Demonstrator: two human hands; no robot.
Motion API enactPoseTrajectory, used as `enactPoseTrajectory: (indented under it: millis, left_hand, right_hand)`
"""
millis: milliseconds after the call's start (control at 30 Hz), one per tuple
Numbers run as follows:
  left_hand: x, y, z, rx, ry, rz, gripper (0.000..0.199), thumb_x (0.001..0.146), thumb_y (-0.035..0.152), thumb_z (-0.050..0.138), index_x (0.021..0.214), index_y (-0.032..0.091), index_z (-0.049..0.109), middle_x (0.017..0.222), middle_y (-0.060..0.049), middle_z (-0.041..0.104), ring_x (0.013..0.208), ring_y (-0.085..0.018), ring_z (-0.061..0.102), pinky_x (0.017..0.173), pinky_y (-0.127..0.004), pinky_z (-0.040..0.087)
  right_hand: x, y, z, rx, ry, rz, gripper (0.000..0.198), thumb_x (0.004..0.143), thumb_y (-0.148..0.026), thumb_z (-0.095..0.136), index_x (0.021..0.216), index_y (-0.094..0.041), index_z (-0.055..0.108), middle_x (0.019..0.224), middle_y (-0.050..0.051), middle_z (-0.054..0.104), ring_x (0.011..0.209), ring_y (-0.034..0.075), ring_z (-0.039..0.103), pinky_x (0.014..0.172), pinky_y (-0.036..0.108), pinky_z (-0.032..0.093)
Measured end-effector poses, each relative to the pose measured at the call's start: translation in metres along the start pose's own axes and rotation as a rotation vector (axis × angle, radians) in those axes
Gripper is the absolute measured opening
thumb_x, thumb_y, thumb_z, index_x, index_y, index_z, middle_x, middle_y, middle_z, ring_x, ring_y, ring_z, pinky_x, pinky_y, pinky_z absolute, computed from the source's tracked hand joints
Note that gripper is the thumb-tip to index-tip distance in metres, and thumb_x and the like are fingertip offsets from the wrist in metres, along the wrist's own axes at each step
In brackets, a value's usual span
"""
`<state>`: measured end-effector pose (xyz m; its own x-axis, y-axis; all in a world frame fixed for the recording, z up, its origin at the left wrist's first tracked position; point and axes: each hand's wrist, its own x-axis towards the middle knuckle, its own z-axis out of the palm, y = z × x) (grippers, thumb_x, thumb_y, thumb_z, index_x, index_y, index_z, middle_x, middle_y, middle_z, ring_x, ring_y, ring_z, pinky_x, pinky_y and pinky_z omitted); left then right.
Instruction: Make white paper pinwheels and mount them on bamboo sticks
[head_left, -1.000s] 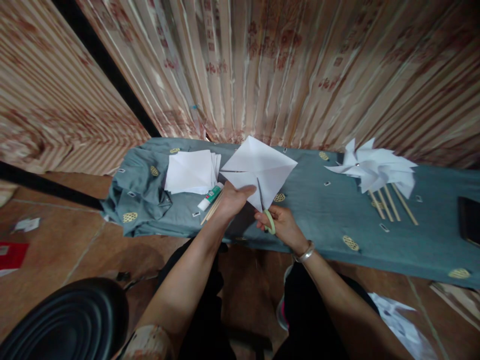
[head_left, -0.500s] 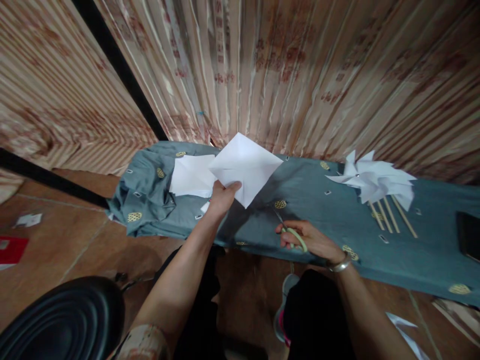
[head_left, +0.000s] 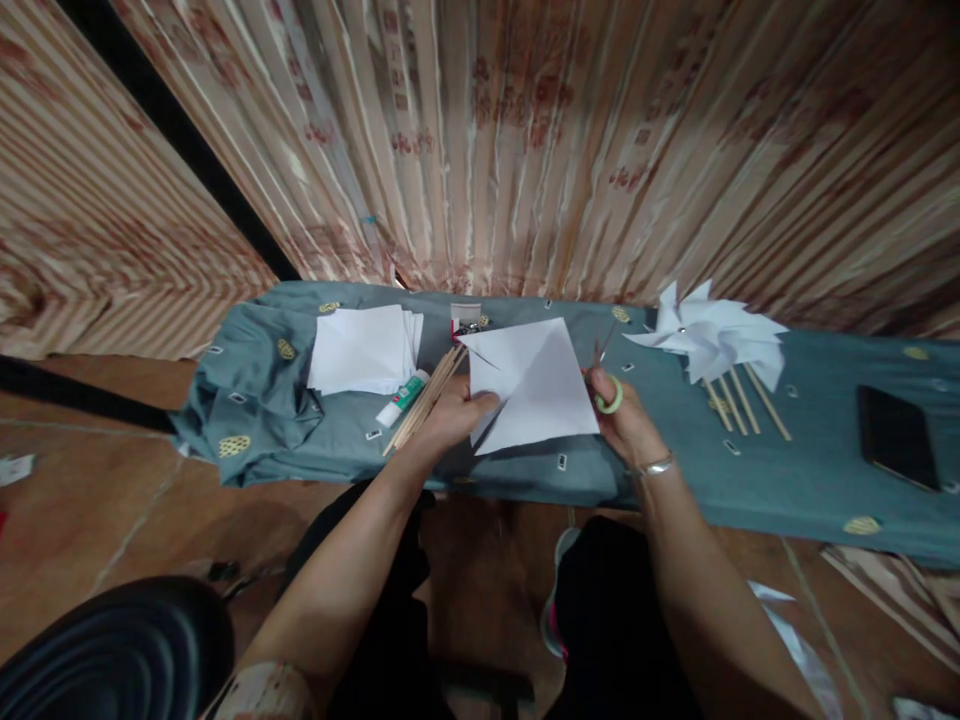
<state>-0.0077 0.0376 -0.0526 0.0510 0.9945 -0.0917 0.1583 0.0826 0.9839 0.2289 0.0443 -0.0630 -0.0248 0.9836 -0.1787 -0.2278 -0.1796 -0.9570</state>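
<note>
- One square white paper sheet [head_left: 544, 395], slit at two corners, is pinched by the left hand [head_left: 456, 410] over the blue-green patterned cloth [head_left: 810, 475] in the head view.
- Pale-green-handled metal scissors [head_left: 617, 396] are gripped by the right hand [head_left: 628, 418] beside the sheet's right edge.
- White paper pinwheels [head_left: 709, 345] on wooden sticks [head_left: 769, 404] are laid farther right.

Dim, diffuse light; source out of view. The held white sheet [head_left: 551, 390] is among the brightest areas, with soft grey shading. Pale streaks line the curtain [head_left: 480, 150] toward 12 o'clock, darkening near 1 to 2 o'clock. Deep shadow covers the floor [head_left: 484, 570] at 6 o'clock. Wide-angle distortion stretches the edges; fine detail appears soft.
</note>
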Motion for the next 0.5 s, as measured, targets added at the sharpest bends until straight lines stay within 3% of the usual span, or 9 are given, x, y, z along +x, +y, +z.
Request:
enactPoseTrajectory:
  millis: [100,200,367,500]
  left_hand:
    - [-0.004,0.008,0.003,0.046,-0.102,-0.04,0.01,0.062,0.022,0.056,0.06,0.016,0.064,0.057,0.0,0.06,0.056,-0.015,0.053,0.053,-0.024,0.042]
    - [-0.005,0.013,0.003,0.148,-0.12,-0.002,0.012,0.063,0.021,0.053,0.054,0.017,0.059,0.053,0.002,0.055,0.052,-0.013,0.048,0.051,-0.023,0.038]
    - [-0.002,0.012,0.002,0.323,-0.109,0.121,0.014,0.065,0.015,0.052,0.062,0.017,0.066,0.058,-0.001,0.061,0.062,-0.019,0.057,0.062,-0.027,0.043]
    - [-0.001,0.006,0.001,0.311,-0.104,0.092,0.013,0.068,0.018,0.057,0.069,0.017,0.07,0.065,-0.003,0.066,0.067,-0.022,0.06,0.066,-0.03,0.044]
  right_hand:
    - [0.005,-0.002,-0.001,0.032,-0.02,0.028,0.046,0.05,-0.055,0.087,0.075,-0.022,0.068,0.064,-0.003,0.064,0.054,0.01,0.055,0.048,0.021,0.045]
    - [0.004,-0.005,0.0,0.038,-0.038,0.038,0.048,0.049,-0.056,0.088,0.078,-0.022,0.069,0.066,-0.003,0.065,0.055,0.009,0.056,0.049,0.02,0.046]
    - [0.0,-0.003,0.006,-0.04,-0.058,0.008,0.042,0.05,-0.051,0.088,0.071,-0.021,0.068,0.063,-0.005,0.063,0.054,0.009,0.053,0.051,0.021,0.044]
    - [-0.001,0.006,0.009,-0.076,-0.097,0.022,0.035,0.051,-0.038,0.09,0.074,-0.02,0.07,0.068,-0.005,0.068,0.058,0.01,0.056,0.057,0.022,0.045]
